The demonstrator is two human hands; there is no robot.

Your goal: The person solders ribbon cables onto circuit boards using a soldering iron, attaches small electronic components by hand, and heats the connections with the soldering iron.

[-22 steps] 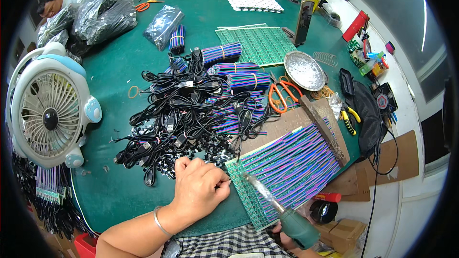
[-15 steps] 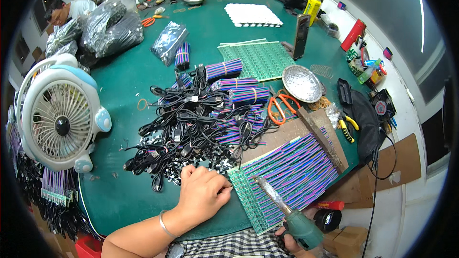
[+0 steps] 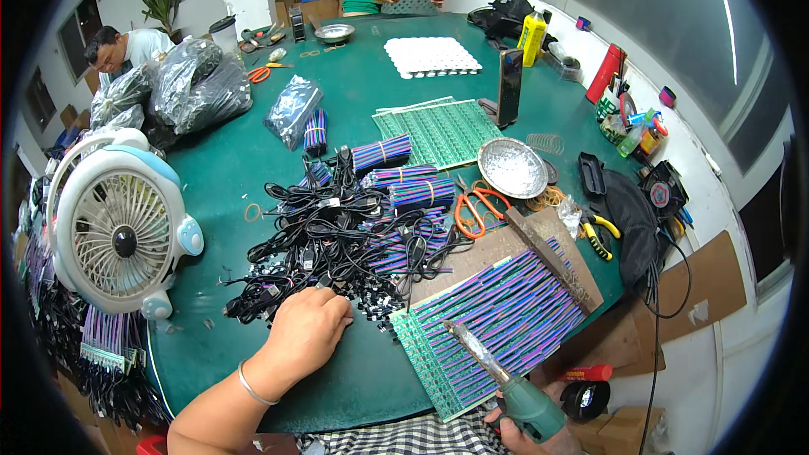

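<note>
My left hand rests on the table with its fingers curled down, beside a heap of small black-and-silver connectors. Whatever its fingertips hold, if anything, is hidden. My right hand is closed around the green handle of a soldering iron. The iron's grey metal tip hangs over a green circuit board panel. Rows of blue, purple and black wires run from that panel to a dark bar lying across them on a brown board.
Coiled black cables and wire bundles pile up mid-table. Orange scissors, a metal bowl, yellow pliers and an upright phone lie beyond. A fan stands at left. Two other people are across the table.
My left hand has moved left, away from the panel's edge toward the connector heap. My right hand still holds the soldering iron over the panel. The whole view has shifted slightly.
</note>
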